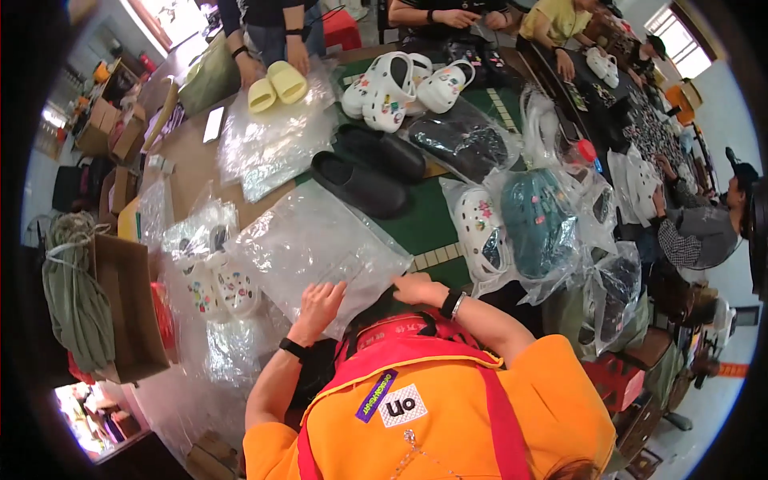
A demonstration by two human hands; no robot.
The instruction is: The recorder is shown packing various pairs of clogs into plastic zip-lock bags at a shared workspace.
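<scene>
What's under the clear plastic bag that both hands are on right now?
Under the clear plastic bag, held by the left hand and right hand, the brown tabletop and green mat show through. Whether anything lies inside cannot be told; glare covers it.

A plastic bag (316, 240) lies on the worktop (424, 228) under both hands, left (318, 304) and right (416, 288). Behind it sit two slippers (372, 168); bagged clogs (512, 228) lie to its right.

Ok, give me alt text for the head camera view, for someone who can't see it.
A person's left hand and right hand rest on a clear plastic bag on a crowded table. Beyond lie black clogs, white charm-covered clogs and bagged shoes.
</scene>
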